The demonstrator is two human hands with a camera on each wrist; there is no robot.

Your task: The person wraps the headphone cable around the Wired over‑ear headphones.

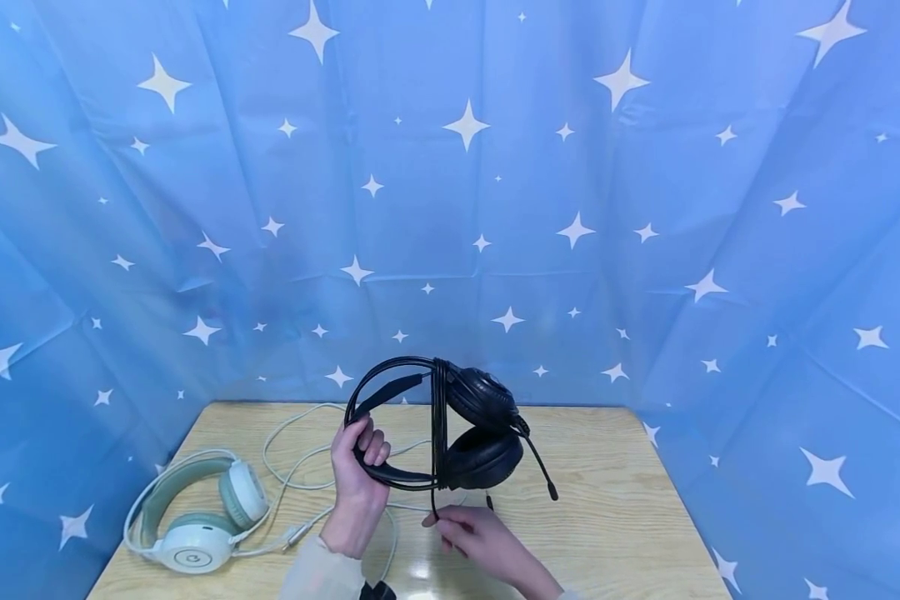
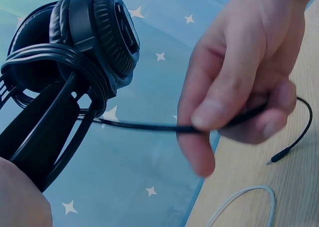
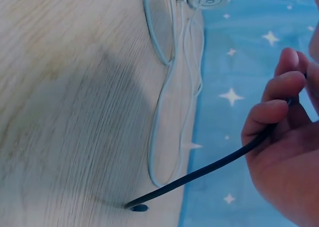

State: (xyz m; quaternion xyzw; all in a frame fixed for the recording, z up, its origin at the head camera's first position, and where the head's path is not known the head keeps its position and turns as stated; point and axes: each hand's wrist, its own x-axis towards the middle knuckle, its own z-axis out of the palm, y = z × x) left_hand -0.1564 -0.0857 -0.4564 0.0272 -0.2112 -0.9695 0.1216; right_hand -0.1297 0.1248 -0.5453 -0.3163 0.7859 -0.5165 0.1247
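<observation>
Cable (image 1: 439,433), I judge, is mid-winding: my left hand (image 1: 362,473) grips the boom-mic headset's (image 1: 483,460) headband (image 1: 390,396), my right hand (image 1: 487,542) nearby pinches the tail (image 2: 144,127); next turn needs tension.

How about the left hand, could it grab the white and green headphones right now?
Probably not yet: the left hand is holding the black headset by its headband. If it let go, the white and green headphones look reachable, lying uncovered to its left.
</observation>
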